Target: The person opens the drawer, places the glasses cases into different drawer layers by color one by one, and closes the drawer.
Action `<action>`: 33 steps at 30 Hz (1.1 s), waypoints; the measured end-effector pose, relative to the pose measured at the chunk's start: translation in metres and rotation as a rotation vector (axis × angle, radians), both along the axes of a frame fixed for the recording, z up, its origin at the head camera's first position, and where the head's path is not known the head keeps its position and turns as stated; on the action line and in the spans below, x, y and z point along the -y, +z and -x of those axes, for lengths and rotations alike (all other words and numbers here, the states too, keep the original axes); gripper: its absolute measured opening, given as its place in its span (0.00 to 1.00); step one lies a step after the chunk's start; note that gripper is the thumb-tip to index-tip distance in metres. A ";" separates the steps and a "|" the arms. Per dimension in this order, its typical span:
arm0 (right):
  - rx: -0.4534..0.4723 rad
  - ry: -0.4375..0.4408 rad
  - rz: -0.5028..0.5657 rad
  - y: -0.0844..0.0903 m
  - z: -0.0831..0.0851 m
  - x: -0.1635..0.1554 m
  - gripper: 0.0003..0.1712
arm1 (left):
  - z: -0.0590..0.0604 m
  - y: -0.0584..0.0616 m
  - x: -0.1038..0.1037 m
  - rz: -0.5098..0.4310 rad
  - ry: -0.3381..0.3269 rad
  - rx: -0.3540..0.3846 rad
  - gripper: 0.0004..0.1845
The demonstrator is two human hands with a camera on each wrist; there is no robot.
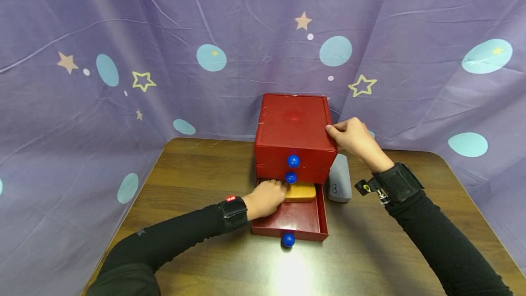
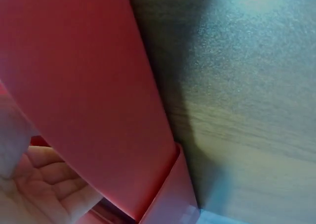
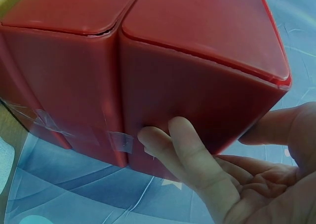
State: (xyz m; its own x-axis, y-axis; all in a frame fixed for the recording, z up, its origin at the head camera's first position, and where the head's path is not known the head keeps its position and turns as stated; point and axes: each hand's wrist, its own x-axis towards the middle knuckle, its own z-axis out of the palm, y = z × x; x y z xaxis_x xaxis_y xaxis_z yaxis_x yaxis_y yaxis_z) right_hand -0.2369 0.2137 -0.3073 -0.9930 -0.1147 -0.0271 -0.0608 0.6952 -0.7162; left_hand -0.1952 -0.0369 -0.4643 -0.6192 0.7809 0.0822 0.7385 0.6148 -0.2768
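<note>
A red drawer cabinet (image 1: 295, 122) with blue round knobs stands on the table, its bottom drawer (image 1: 287, 218) pulled out. In that drawer lies a shiny yellow case (image 1: 300, 192) with rounded corners, partly under the cabinet's upper part. My left hand (image 1: 267, 198) reaches into the drawer's left side, right beside the case. Its fingertips are hidden; the left wrist view shows part of the palm behind the red drawer wall (image 2: 94, 95). My right hand (image 1: 356, 140) grips the cabinet's upper right edge, thumb on top and fingers (image 3: 190, 150) against the side.
A grey case (image 1: 339, 179) with a dark mark like an 8 lies on the table just right of the cabinet. The wooden table (image 1: 205, 172) backs onto a purple curtain (image 1: 263, 35) with stars and dots. Clear tape (image 3: 118, 141) sticks to the cabinet's side.
</note>
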 end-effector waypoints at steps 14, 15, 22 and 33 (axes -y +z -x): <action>0.013 0.008 0.016 0.000 -0.002 -0.001 0.25 | -0.005 0.019 0.002 0.058 -0.116 -0.032 0.04; 0.013 0.007 0.018 0.000 -0.002 -0.001 0.25 | -0.005 0.021 0.002 0.067 -0.120 -0.019 0.02; 0.010 0.005 0.024 -0.001 -0.003 -0.001 0.25 | -0.006 0.036 0.003 0.115 -0.089 0.161 0.08; 0.019 0.007 0.038 0.001 -0.001 0.001 0.25 | -0.009 0.055 0.001 0.176 0.046 0.381 0.13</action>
State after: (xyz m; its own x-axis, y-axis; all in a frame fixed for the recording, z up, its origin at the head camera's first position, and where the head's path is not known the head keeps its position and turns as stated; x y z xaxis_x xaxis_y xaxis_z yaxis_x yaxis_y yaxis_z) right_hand -0.2356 0.2127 -0.3059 -0.9916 -0.1228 -0.0415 -0.0515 0.6669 -0.7434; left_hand -0.1859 -0.0380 -0.4091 -0.6138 0.7337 -0.2912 0.7815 0.6169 -0.0931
